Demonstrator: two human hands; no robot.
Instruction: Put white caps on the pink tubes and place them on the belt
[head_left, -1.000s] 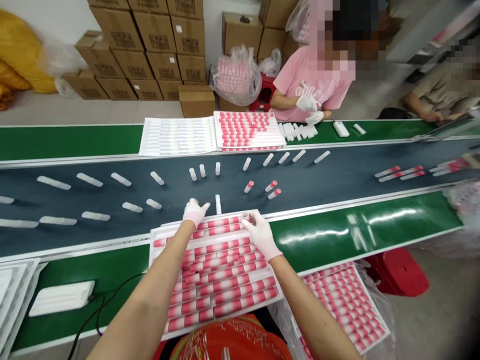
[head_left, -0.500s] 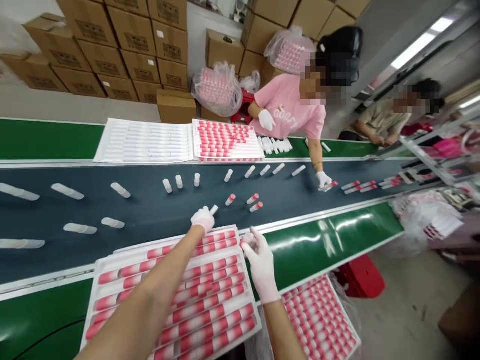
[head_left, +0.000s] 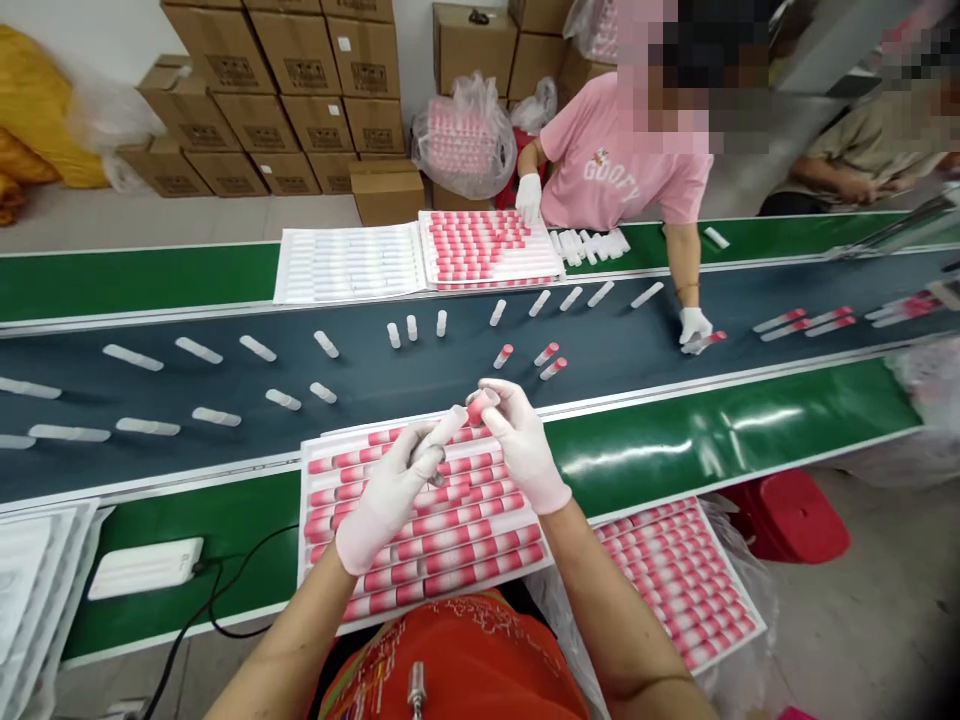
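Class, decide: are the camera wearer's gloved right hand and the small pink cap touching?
Touching. The head view shows the right hand pinching the pink cap between thumb and fingers.

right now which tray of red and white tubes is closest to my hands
The tray on the near side of the belt, beneath your left hand; the far tray, across the belt, and the lower-right tray both lie farther off.

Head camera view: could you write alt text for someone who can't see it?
A gloved left hand holds a white tube near a pink piece in the gloved right hand, above a tray of pink-and-white tubes. Beyond, a co-worker in pink reaches over a dark belt dotted with tubes.
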